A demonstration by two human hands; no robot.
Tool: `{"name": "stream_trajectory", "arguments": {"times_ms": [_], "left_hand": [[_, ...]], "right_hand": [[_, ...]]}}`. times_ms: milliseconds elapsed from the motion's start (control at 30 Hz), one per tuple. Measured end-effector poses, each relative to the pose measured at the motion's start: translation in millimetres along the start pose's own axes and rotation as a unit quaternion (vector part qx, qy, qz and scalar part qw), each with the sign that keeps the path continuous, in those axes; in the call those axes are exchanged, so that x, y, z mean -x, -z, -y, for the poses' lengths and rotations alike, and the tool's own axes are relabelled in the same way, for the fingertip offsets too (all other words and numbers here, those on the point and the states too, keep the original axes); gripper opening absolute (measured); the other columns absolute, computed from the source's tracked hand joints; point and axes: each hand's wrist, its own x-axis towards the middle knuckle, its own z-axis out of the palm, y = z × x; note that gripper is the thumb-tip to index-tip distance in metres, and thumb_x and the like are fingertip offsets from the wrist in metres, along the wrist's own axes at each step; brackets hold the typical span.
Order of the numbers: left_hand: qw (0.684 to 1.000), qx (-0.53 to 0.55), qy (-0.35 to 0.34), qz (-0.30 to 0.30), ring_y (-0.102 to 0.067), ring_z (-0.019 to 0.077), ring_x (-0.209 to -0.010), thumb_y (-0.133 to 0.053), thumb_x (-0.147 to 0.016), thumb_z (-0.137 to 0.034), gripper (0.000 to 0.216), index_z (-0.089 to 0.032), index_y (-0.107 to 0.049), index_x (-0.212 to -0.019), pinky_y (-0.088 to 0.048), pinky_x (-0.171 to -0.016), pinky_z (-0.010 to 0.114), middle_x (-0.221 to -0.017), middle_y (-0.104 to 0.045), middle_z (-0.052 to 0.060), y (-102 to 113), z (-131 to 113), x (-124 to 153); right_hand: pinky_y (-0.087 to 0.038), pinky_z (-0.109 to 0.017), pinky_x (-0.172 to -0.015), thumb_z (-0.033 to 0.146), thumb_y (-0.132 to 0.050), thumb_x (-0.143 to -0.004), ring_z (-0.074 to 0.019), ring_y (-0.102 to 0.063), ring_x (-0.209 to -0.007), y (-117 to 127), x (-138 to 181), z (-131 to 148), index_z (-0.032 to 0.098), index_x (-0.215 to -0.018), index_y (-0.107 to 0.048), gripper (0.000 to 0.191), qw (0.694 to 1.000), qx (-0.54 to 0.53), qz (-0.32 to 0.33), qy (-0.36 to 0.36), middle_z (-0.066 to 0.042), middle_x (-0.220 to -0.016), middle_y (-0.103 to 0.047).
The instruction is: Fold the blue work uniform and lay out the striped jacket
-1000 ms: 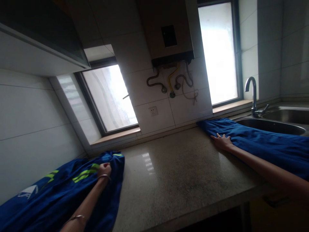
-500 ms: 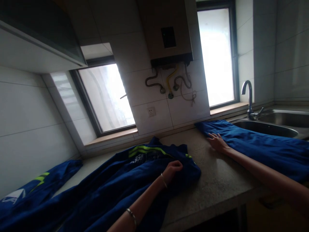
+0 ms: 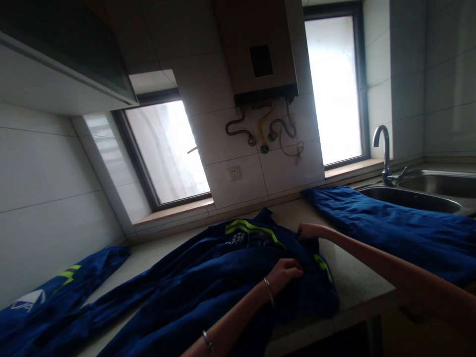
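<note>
A dark blue work jacket [image 3: 208, 277] with neon-green stripes lies spread over the stone countertop [image 3: 353, 277]. My left hand [image 3: 284, 271] is closed on a fold of it near its right end, a bracelet at the wrist. My right hand [image 3: 310, 231] pinches the jacket's upper right edge, fingers curled on the cloth. A second blue garment [image 3: 390, 223] lies flat to the right, running from the wall toward the counter's front, apart from both hands.
A steel sink [image 3: 412, 197] with a curved faucet [image 3: 383, 148] sits at the right. A wall heater [image 3: 260, 54] with hoses hangs between two bright windows. A wall socket [image 3: 235, 173] is below it. An upper cabinet [image 3: 55, 64] overhangs the left.
My left hand dragged the jacket from the far left across to the middle of the counter. My right hand left the flat blue garment and took hold of the jacket's edge.
</note>
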Motion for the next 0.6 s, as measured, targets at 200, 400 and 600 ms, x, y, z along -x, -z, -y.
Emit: {"name": "stream_trajectory", "arguments": {"times_ms": [200, 400, 600], "left_hand": [[0.962, -0.181, -0.118, -0.167, -0.06, 0.0182, -0.065, -0.049, -0.078, -0.026, 0.031, -0.018, -0.051, -0.107, -0.045, -0.066, 0.031, -0.066, -0.064, 0.002, 36, -75, 1], [0.92, -0.27, -0.284, -0.026, -0.052, 0.0201, -0.107, -0.055, -0.059, -0.001, 0.059, -0.018, -0.052, -0.115, -0.038, -0.095, 0.034, -0.11, -0.061, 0.006, 66, -161, -24], [0.941, -0.264, -0.167, 0.132, -0.06, 0.0206, -0.084, -0.065, -0.065, -0.019, 0.037, -0.014, -0.064, -0.102, -0.046, -0.072, 0.029, -0.089, -0.066, 0.003, 64, -184, -34]], "right_hand": [[-0.042, -0.021, -0.062, 0.009, -0.051, -0.058, -0.0167, -0.058, -0.072, 49, 37, 38, 0.014, -0.078, -0.073, 0.03, 0.959, 0.09, -0.188, 0.191, 0.0, -0.069, -0.065], [-0.043, -0.028, -0.086, 0.016, -0.054, -0.069, -0.019, -0.059, -0.093, 100, 98, 109, 0.014, -0.086, -0.072, 0.025, 0.906, -0.011, -0.103, 0.411, -0.004, -0.097, -0.067], [-0.048, -0.027, -0.077, 0.025, -0.059, -0.07, -0.0185, -0.062, -0.083, 126, 138, 124, 0.017, -0.088, -0.074, 0.024, 0.937, -0.037, -0.11, 0.331, 0.0, -0.084, -0.069]]}}
